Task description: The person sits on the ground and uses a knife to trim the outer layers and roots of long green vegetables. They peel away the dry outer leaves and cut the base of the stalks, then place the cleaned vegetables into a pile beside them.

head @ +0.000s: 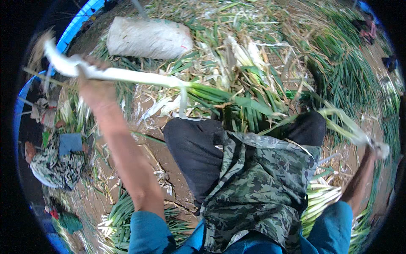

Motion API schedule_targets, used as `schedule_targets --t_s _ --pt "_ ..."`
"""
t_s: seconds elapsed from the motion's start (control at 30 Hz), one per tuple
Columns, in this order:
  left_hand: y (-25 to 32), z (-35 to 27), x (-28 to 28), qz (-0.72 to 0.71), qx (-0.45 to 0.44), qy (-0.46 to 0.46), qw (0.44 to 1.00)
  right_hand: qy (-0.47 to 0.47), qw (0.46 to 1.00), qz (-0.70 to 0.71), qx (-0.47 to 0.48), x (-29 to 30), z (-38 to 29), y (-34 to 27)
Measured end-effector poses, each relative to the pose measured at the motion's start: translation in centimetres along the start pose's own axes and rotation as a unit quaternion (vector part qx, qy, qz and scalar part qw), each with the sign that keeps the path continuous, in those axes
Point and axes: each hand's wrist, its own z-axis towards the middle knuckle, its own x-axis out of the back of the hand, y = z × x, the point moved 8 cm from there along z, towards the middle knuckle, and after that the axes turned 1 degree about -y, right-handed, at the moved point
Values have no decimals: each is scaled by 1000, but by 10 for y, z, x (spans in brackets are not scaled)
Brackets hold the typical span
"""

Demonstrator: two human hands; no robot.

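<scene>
My left hand [96, 74], blurred, grips the white shank of a long green onion [136, 76] near its root end. The stalk stretches level to the right, its green leaves above my lap. A thin strip of skin [183, 103] dangles from the shank. Far out to the right, my right hand [372, 149] is shut on a pale peeled onion leaf [344, 122], stretched from near my knee. Between my knees stands a pile of green onions [250, 66] with dry outer leaves.
A stuffed white woven sack [149, 38] lies at the back left. Peeled green onions [320, 200] lie by my right hip, and a green onion bundle [119, 219] by my left. A person in camouflage [57, 165] sits at the left. Long onion greens [345, 70] cover the right side.
</scene>
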Motion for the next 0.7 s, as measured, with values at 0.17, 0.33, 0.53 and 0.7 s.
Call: schedule_targets --t_s 0.17,0.33,0.53,0.7 --pt "-86 -25 -21 15 89 20 996 39 997 -54 32 188 6 -67" --pt "-131 -34 -19 79 117 40 989 77 990 -100 58 313 -9 -105" --pt "-176 -39 -14 170 135 69 974 77 986 -104 108 373 -41 -159" --pt "-213 -31 -26 88 165 27 982 167 967 -160 110 338 -71 -220"
